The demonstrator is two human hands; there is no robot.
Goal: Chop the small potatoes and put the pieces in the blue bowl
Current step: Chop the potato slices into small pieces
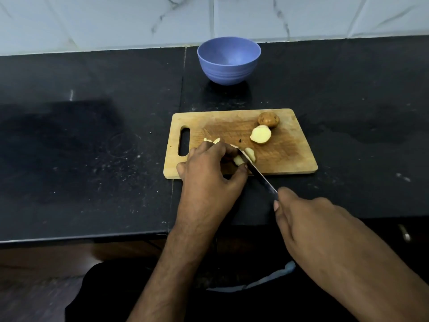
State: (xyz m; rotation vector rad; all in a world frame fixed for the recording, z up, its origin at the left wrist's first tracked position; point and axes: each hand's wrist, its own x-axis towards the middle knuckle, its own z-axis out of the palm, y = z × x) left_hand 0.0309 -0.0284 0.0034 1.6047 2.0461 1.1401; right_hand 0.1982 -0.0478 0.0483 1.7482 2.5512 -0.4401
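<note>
one wooden cutting board lies on black counter below marbled wall tiles.

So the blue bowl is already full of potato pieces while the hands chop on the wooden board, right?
Not quite. The head view shows the blue bowl is empty. The potato pieces all lie on the wooden board, where the left hand steadies one and the right hand works the knife.
</note>
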